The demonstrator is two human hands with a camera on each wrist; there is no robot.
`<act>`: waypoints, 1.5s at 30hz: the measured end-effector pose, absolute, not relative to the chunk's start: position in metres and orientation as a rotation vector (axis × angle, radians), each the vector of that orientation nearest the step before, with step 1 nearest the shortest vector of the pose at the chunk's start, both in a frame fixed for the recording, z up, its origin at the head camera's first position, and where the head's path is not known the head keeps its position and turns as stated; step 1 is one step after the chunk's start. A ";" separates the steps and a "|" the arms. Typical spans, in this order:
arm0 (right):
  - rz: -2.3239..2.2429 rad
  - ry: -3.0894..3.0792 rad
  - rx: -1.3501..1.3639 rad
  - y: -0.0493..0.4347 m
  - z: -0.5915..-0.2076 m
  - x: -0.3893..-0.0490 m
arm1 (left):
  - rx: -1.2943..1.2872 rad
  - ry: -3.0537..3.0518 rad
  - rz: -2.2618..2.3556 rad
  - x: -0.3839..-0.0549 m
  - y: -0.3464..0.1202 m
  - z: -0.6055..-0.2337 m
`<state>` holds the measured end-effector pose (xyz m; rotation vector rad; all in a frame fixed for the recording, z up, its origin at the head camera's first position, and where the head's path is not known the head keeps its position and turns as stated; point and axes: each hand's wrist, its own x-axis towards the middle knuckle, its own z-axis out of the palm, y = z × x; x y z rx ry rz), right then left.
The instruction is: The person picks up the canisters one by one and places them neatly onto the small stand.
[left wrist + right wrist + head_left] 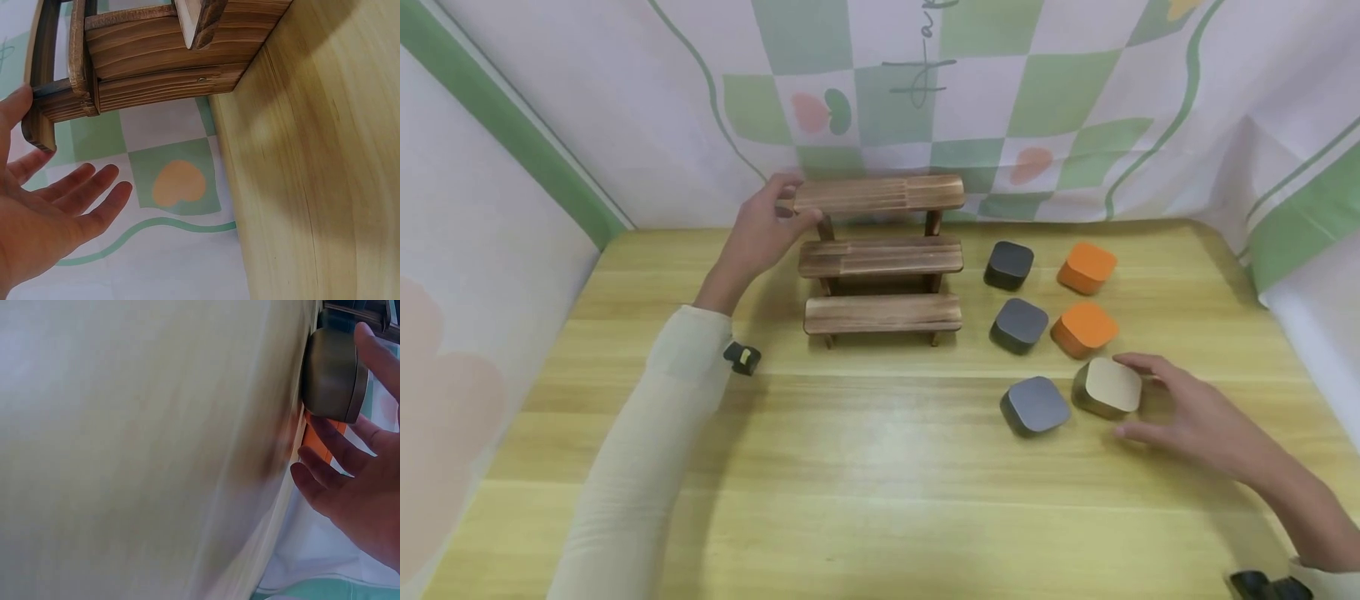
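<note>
A three-tier wooden stand (880, 312) stands at the back of the table. My left hand (760, 227) pinches the left end of its top tier between thumb and fingers; the left wrist view shows the other fingers spread loosely below that end. At the right, my right hand (1195, 417) spans a gold rounded-square tin (1112, 386), thumb on the near side and fingers on the far side. In the head view a gap shows between the thumb tip and the tin. The right wrist view has the fingertips right at the tin's (331, 375) sides.
Left of the gold tin sits a grey-blue tin (1037, 406). Behind are two dark tins (1019, 325) (1009, 264) and two orange tins (1085, 328) (1087, 267). A checked cloth (895, 100) hangs at the table's (880, 500) back edge.
</note>
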<state>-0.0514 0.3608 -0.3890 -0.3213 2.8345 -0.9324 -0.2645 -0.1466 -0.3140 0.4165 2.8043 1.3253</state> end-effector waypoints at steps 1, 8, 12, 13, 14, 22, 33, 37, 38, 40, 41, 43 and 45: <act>-0.921 2.833 -0.322 0.360 -0.389 -0.053 | 0.415 2.806 1.326 -0.265 -0.147 -0.314; -0.821 2.893 -0.338 0.353 -0.388 -0.058 | 0.415 2.813 1.324 -0.266 -0.147 -0.312; -0.805 2.904 -0.344 0.351 -0.386 -0.059 | 0.426 2.815 1.331 -0.267 -0.147 -0.312; -0.805 2.905 -0.347 0.350 -0.385 -0.059 | 0.426 2.814 1.336 -0.268 -0.147 -0.312; -0.803 2.908 -0.351 0.350 -0.385 -0.059 | 0.423 2.813 1.340 -0.268 -0.147 -0.312; -0.847 2.927 -0.375 0.350 -0.378 -0.057 | 0.414 2.808 1.363 -0.268 -0.148 -0.310; -0.840 3.005 -0.421 0.341 -0.352 -0.058 | 0.373 2.794 1.389 -0.267 -0.148 -0.307; -0.830 3.022 -0.468 0.333 -0.345 -0.064 | 0.349 2.795 1.384 -0.265 -0.148 -0.308; -0.823 3.027 -0.482 0.331 -0.343 -0.065 | 0.346 2.796 1.383 -0.265 -0.149 -0.308; -0.821 3.032 -0.505 0.327 -0.339 -0.068 | 0.339 2.794 1.380 -0.266 -0.148 -0.308; -0.823 3.035 -0.515 0.325 -0.337 -0.070 | 0.338 2.793 1.376 -0.266 -0.148 -0.308; -0.823 3.039 -0.522 0.321 -0.333 -0.073 | 0.343 2.793 1.363 -0.267 -0.148 -0.309; -0.839 3.046 -0.517 0.316 -0.330 -0.076 | 0.360 2.794 1.363 -0.267 -0.148 -0.309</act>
